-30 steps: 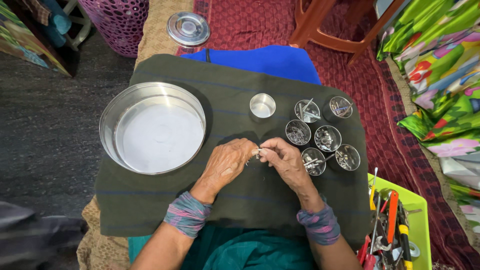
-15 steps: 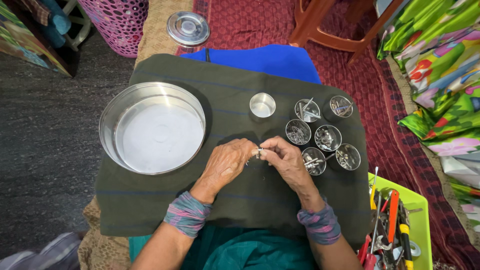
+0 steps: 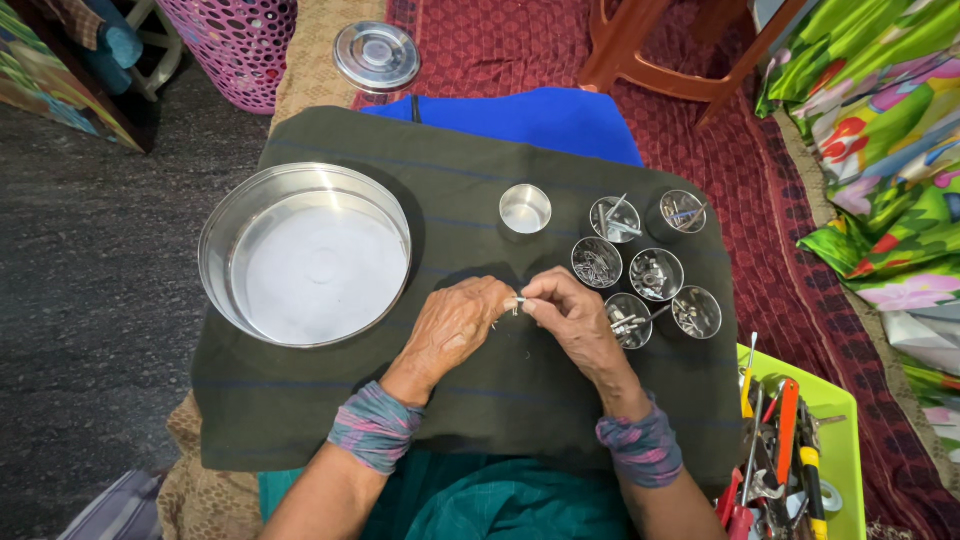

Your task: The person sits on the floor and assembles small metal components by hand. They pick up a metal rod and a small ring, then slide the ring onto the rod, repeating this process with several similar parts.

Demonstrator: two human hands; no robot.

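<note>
Little change against earlier frames — left hand (image 3: 455, 325) and right hand (image 3: 570, 318) stay together at cloth centre, fingertips of both pinched on small metal fastener (image 3: 517, 303); work stays at same fiddly stage. Large steel tin (image 3: 225, 215) at 9 o'clock of hands, six small steel cups (image 3: 656, 274) at 2 o'clock. Fastener mostly hidden by fingers — kind unclear. Tool tray (image 3: 850, 450) cut off at 4 o'clock.

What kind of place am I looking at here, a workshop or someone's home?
Most likely a home floor used as a work spot: a dark cloth spread over a red rug, small steel cups of metal parts, and a green tool tray.
</note>
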